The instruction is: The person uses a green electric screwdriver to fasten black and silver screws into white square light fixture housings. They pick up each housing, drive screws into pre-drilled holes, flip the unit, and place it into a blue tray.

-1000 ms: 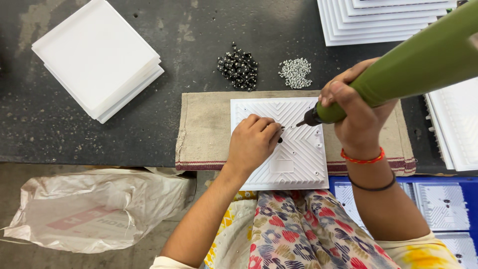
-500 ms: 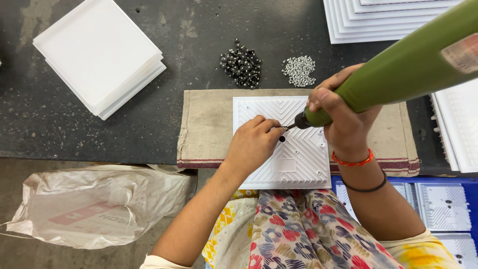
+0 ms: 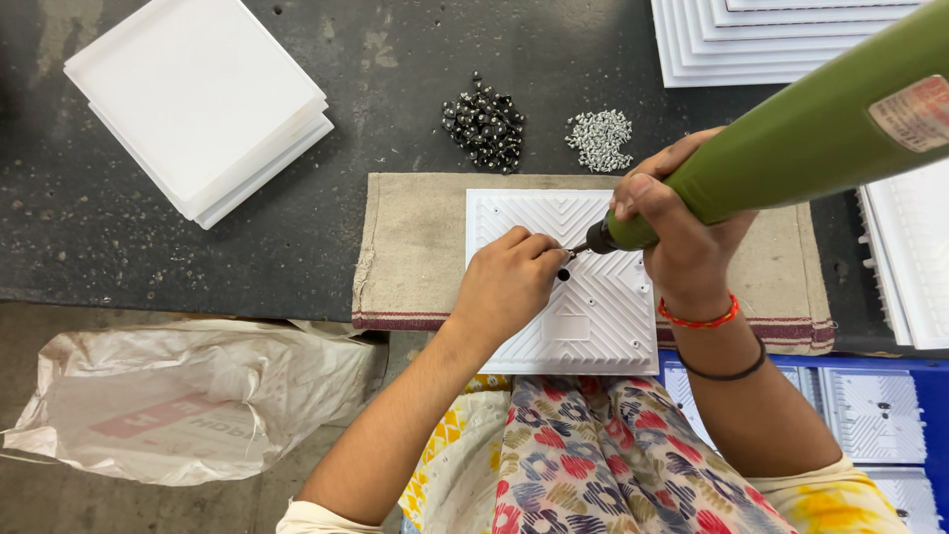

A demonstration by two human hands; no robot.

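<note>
While the left hand [image 3: 509, 282] pinches a small black screw [image 3: 562, 274] beside the green driver [image 3: 781, 148], fully gripped by the right hand [image 3: 682, 237], the bit could slip onto those fingers.

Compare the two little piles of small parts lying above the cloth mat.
The dark pile is black with pale flecks, while the silvery pile is light grey all through. The dark pile's pieces look larger and rounder; the silvery pile's pieces look finer. The dark pile lies further left, the silvery pile nearer the green power screwdriver. Both sit loose on the dark worktable, untouched by either hand.
</note>
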